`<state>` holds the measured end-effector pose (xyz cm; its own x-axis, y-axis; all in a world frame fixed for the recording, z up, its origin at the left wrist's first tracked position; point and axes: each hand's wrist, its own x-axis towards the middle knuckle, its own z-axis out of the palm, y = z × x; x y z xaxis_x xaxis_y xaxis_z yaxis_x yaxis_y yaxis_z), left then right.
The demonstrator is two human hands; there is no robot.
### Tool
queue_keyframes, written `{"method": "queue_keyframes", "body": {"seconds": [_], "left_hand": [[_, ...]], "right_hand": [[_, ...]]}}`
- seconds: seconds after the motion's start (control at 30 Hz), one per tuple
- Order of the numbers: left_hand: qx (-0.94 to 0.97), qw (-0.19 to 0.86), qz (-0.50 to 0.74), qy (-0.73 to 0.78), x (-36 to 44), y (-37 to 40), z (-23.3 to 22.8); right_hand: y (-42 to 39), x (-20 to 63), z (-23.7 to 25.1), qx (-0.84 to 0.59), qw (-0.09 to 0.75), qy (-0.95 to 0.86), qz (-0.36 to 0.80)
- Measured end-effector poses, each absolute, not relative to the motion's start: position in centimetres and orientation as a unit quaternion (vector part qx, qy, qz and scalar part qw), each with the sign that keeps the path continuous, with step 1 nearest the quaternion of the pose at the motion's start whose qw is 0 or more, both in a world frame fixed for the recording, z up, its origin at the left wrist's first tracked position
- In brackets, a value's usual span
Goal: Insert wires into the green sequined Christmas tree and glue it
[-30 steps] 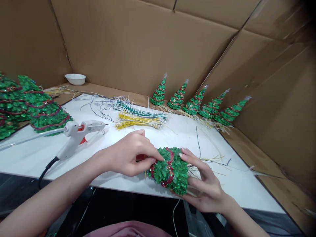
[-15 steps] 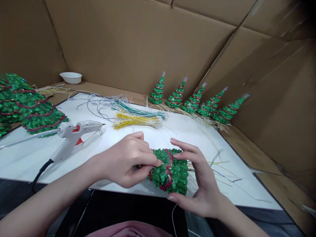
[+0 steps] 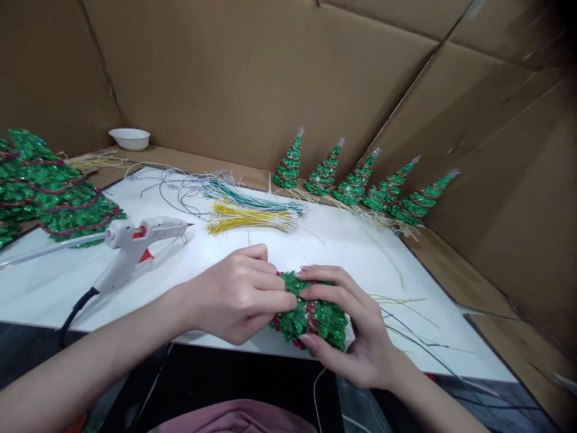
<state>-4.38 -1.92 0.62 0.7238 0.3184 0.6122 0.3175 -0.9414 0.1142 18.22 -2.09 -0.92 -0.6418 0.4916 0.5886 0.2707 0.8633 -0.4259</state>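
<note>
- At the near edge of the white surface [image 3: 54, 282], a small green sequin tree [image 3: 311, 313] with red trim is held lying on its side, between both hands.
- The right hand [image 3: 356, 331] is now closed around the tree's wide end, fingers over the top and thumb beneath; half a second ago it was open beside the tree, fingers spread and barely touching.
- The left hand [image 3: 238, 294] is pinched together on the tree's narrow end, much as it was in the two earlier views.
- The tree has been drawn slightly nearer the edge and is more covered than before; a firmer two-handed grip is judged to have been taken for work on the trim or the wires at the base.
- Loose wires [image 3: 406, 325] trail from the tree's base to the right across the surface.
- A glue gun [image 3: 135, 240] lies untouched to the left, well apart from the hands, in the same place as before.
- Bundles of yellow wires [image 3: 247, 219] and green wires [image 3: 252, 201] lie beyond the hands.
- Five finished trees [image 3: 356, 183] are lined up against the cardboard wall [image 3: 252, 78]; larger trees [image 3: 49, 192] are piled far left, with a white bowl [image 3: 131, 138] behind them.
</note>
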Motion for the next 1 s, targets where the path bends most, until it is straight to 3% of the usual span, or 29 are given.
{"method": "queue_keyframes", "body": {"seconds": [0.3,0.53,1.0], "left_hand": [[0.884,0.112,0.351,0.289,-4.3,-1.8,0.9],[0.908,0.101,0.261,0.313,-4.1,-1.6,2.1],[0.935,0.093,0.194,0.283,-3.7,-1.2,3.1]], "right_hand": [[-1.8,18.2,-1.2,-0.219,0.382,-0.879,0.182],[-1.7,18.3,-1.5,-0.222,0.383,-0.874,0.199],[-1.7,18.2,-1.4,-0.224,0.388,-0.869,0.21]]}}
